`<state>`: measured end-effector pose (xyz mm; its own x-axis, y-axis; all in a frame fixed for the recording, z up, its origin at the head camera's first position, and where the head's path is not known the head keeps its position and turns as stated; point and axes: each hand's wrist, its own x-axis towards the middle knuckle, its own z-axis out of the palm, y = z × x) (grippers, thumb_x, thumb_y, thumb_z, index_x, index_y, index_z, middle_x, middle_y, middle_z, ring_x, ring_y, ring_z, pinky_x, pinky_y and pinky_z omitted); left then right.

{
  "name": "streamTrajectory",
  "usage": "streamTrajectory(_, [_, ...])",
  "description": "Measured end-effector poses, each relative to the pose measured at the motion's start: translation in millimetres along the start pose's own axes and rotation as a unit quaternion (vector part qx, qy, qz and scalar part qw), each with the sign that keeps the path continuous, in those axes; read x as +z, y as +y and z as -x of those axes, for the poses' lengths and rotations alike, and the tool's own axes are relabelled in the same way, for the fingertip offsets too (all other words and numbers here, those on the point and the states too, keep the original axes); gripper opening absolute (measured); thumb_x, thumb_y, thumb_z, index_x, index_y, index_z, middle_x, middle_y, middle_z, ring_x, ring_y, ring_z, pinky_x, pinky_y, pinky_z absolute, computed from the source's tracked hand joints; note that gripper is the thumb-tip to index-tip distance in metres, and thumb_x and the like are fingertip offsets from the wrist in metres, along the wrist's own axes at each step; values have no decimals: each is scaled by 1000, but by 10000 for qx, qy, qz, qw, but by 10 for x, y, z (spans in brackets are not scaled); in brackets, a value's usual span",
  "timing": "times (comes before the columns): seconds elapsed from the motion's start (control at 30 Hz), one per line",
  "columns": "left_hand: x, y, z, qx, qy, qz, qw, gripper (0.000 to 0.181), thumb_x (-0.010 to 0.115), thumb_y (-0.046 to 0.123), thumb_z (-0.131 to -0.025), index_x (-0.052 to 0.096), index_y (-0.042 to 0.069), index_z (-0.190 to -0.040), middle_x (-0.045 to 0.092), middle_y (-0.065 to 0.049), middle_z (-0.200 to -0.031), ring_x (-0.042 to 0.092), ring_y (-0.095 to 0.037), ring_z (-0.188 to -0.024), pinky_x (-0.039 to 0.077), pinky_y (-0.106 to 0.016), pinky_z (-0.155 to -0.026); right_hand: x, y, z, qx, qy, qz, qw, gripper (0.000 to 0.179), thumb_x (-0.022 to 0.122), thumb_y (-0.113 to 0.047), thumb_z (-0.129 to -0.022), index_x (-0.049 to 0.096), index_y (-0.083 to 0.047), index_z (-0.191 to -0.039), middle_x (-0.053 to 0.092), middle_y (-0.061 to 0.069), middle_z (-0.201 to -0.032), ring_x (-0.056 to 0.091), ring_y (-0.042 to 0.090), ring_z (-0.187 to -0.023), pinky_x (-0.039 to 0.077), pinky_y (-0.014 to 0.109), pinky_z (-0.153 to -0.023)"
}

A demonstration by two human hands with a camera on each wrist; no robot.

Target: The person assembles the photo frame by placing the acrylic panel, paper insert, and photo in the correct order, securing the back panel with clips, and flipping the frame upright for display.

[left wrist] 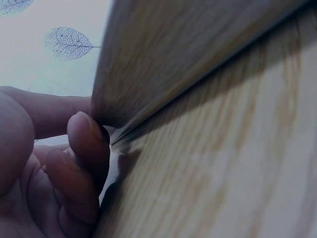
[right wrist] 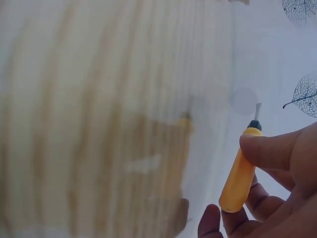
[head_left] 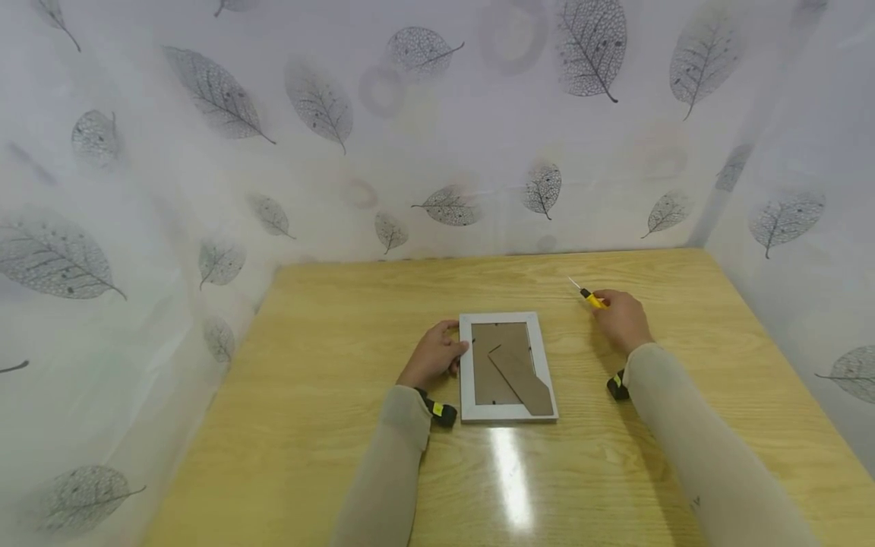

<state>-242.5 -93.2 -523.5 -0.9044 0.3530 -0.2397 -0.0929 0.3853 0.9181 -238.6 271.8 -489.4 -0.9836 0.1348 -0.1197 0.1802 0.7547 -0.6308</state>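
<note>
A white picture frame [head_left: 467,380] lies back side up on the table, showing its brown backing board [head_left: 495,380] and a stand leg [head_left: 519,376] slanting across it. Small dark tabs sit around the board's edge. My left hand [head_left: 434,353] holds the frame's left side, with the thumb at the border. In the left wrist view, curled fingers [left wrist: 86,136] meet the frame's side edge [left wrist: 163,59] close to the tabletop. To the right of the frame, my right hand [head_left: 623,319] grips a screwdriver [right wrist: 240,178] by its yellow handle, its thin metal shaft pointing away from me.
The wood-grain table [head_left: 328,319] is bounded at the back and sides by a pale sheet [head_left: 465,152] printed with grey leaves. Black wrist straps with camera units [head_left: 444,415] are on both wrists. A bright reflection lies in front of the frame.
</note>
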Motion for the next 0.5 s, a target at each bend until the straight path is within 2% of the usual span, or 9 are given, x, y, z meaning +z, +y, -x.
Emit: streamTrajectory(0.5, [9, 26, 12, -81, 2, -18, 10000, 51, 63, 21, -96, 44, 13, -143, 65, -9, -72, 56, -17, -52, 42, -27, -47, -69, 60, -33, 162, -45, 108, 9998, 43, 54, -7, -94, 51, 7, -134, 50, 33, -128, 47, 49, -116, 38, 59, -94])
